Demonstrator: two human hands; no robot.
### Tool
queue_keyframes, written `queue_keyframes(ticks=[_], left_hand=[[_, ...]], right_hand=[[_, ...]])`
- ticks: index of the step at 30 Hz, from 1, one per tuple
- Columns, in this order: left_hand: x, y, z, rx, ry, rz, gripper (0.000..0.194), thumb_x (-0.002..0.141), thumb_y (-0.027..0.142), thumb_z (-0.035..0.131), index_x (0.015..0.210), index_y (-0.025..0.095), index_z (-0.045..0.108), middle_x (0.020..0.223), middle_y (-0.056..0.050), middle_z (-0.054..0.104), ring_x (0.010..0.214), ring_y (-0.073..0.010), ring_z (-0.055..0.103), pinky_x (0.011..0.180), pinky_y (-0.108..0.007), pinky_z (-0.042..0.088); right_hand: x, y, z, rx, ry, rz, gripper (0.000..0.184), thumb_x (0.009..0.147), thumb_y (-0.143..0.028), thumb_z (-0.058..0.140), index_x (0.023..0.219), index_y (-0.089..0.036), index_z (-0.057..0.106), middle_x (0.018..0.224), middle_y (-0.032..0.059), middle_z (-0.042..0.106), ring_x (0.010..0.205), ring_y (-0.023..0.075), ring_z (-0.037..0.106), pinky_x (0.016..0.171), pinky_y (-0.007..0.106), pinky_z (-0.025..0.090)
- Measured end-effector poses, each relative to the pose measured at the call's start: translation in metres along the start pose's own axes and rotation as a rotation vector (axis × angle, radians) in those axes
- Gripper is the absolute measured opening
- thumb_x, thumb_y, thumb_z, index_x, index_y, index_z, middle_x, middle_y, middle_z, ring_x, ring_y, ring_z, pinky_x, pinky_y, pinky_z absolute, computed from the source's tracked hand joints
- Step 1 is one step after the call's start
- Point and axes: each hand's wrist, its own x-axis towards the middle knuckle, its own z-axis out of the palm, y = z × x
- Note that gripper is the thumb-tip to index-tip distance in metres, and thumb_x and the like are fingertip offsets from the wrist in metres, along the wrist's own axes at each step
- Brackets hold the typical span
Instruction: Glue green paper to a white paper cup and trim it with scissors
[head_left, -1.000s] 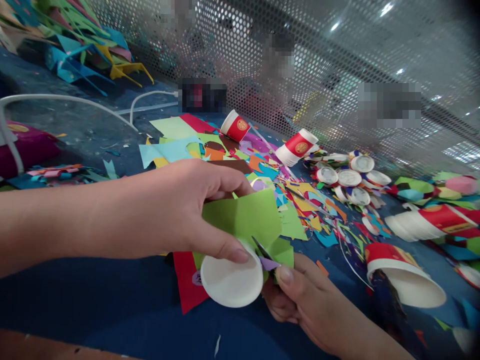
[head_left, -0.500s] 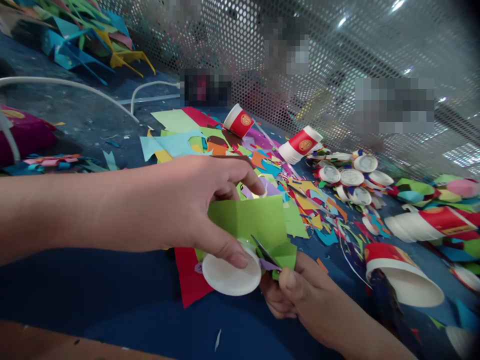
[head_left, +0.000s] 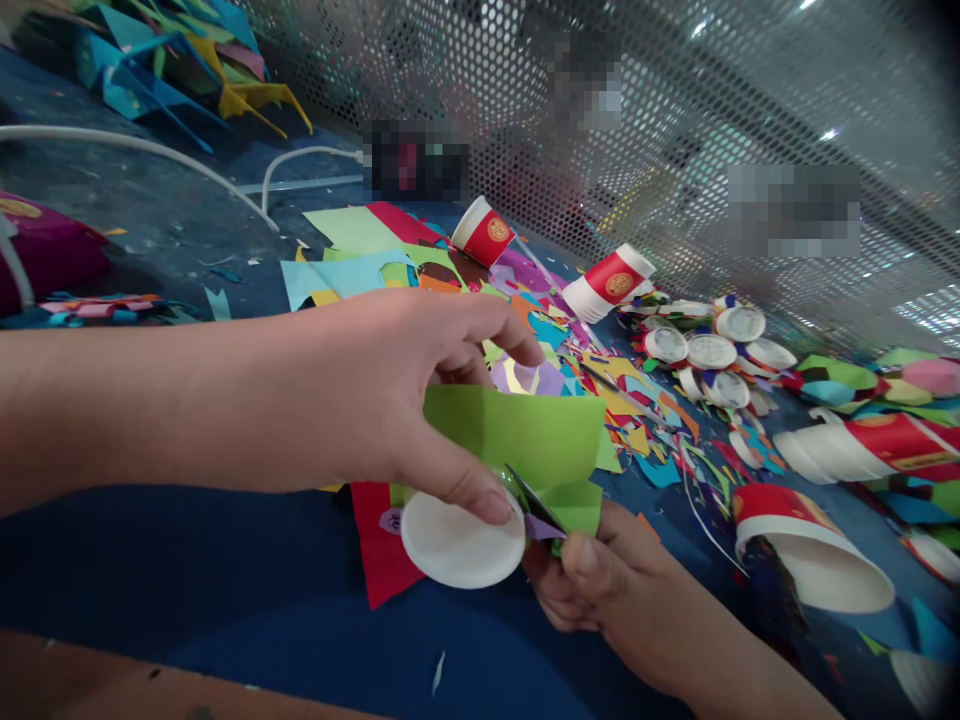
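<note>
My left hand (head_left: 431, 405) is half open, the thumb pressing on the white round piece (head_left: 463, 542) and the index finger stretched out beyond the far edge of a green sheet (head_left: 521, 430); I cannot tell what its other fingers touch. The white piece sits near, in the middle, with the green sheet just behind it. My right hand (head_left: 589, 580) is closed around the scissors (head_left: 534, 497), thumb uppermost, the dark blade lying against the green sheet just right of the white piece. A red sheet (head_left: 379, 565) shows at the left, partly behind the white piece. Beyond my hands, coloured scraps (head_left: 630, 395) spread over the blue table (head_left: 225, 600). A large red-and-white cup (head_left: 814, 550) lies tipped on the right, and a smaller cup (head_left: 484, 232) leans at the far side.
</note>
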Motion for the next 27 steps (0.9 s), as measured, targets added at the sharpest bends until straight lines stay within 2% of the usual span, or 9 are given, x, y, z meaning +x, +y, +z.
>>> queue_keyframes(ticks=[4, 10, 12, 14, 17, 19, 22, 27], left_hand=[[0.002, -0.004, 0.0, 0.023, 0.027, 0.068, 0.068, 0.065, 0.056, 0.098, 0.124, 0.034, 0.071, 0.088, 0.008, 0.075, 0.062, -0.0133, 0.066, 0.049, -0.017, 0.047], [-0.007, 0.018, -0.002, 0.102, 0.053, -0.08, 0.061, 0.069, 0.046, 0.1, 0.122, 0.037, 0.074, 0.094, 0.011, 0.076, 0.068, -0.0112, 0.069, 0.055, -0.015, 0.049], [-0.008, 0.018, -0.001, 0.08, 0.032, -0.091, 0.059, 0.071, 0.046, 0.099, 0.122, 0.038, 0.072, 0.095, 0.013, 0.075, 0.069, -0.011, 0.069, 0.055, -0.015, 0.048], [-0.006, 0.012, -0.001, 0.023, 0.0, -0.072, 0.06, 0.072, 0.048, 0.097, 0.124, 0.038, 0.07, 0.095, 0.012, 0.074, 0.074, -0.0131, 0.07, 0.057, -0.018, 0.049], [-0.002, 0.0, -0.001, -0.029, -0.014, 0.007, 0.074, 0.062, 0.058, 0.098, 0.126, 0.037, 0.066, 0.101, 0.007, 0.075, 0.089, -0.0221, 0.073, 0.067, -0.025, 0.053], [0.0, -0.005, -0.002, 0.028, -0.033, 0.014, 0.08, 0.06, 0.059, 0.098, 0.129, 0.039, 0.064, 0.111, 0.005, 0.077, 0.097, -0.0269, 0.075, 0.072, -0.029, 0.055], [0.004, -0.005, -0.003, 0.046, -0.082, -0.005, 0.074, 0.069, 0.05, 0.097, 0.133, 0.037, 0.062, 0.118, 0.004, 0.078, 0.098, -0.0239, 0.076, 0.075, -0.026, 0.056], [0.009, -0.009, 0.002, -0.451, -0.208, -0.058, 0.057, 0.073, 0.015, 0.091, 0.121, 0.027, 0.061, 0.092, 0.007, 0.079, 0.089, -0.0165, 0.079, 0.073, -0.019, 0.06]], right_hand=[[-0.002, 0.003, -0.002, -0.004, -0.005, -0.003, 0.064, 0.098, -0.081, 0.06, 0.079, -0.019, 0.055, 0.068, -0.0044, 0.041, 0.058, 0.0079, 0.033, 0.049, 0.022, 0.024], [-0.002, 0.005, -0.001, -0.008, 0.036, 0.012, 0.063, 0.099, -0.079, 0.061, 0.081, -0.018, 0.059, 0.066, -0.0063, 0.039, 0.054, 0.0065, 0.025, 0.049, 0.022, 0.026], [-0.001, 0.003, 0.0, 0.014, 0.043, 0.004, 0.062, 0.098, -0.077, 0.064, 0.081, -0.018, 0.058, 0.065, -0.0075, 0.037, 0.053, 0.0057, 0.023, 0.049, 0.021, 0.025], [0.001, -0.001, 0.003, 0.061, 0.046, -0.02, 0.06, 0.097, -0.075, 0.068, 0.08, -0.019, 0.057, 0.064, -0.0081, 0.036, 0.052, 0.0051, 0.023, 0.047, 0.021, 0.024], [0.006, -0.007, 0.008, 0.143, 0.056, -0.073, 0.06, 0.093, -0.074, 0.074, 0.077, -0.02, 0.053, 0.061, -0.0089, 0.035, 0.05, 0.0048, 0.023, 0.046, 0.02, 0.023], [0.008, -0.011, 0.011, 0.175, 0.068, -0.097, 0.061, 0.092, -0.074, 0.075, 0.076, -0.02, 0.052, 0.059, -0.0103, 0.033, 0.048, 0.0042, 0.022, 0.045, 0.02, 0.022], [0.01, -0.014, 0.012, 0.198, 0.07, -0.111, 0.061, 0.091, -0.075, 0.075, 0.076, -0.02, 0.054, 0.057, -0.0115, 0.031, 0.046, 0.0036, 0.02, 0.043, 0.019, 0.02], [0.01, -0.016, 0.01, 0.23, 0.042, -0.137, 0.066, 0.089, -0.078, 0.075, 0.072, -0.019, 0.051, 0.055, -0.0126, 0.028, 0.045, 0.002, 0.019, 0.043, 0.017, 0.021]])
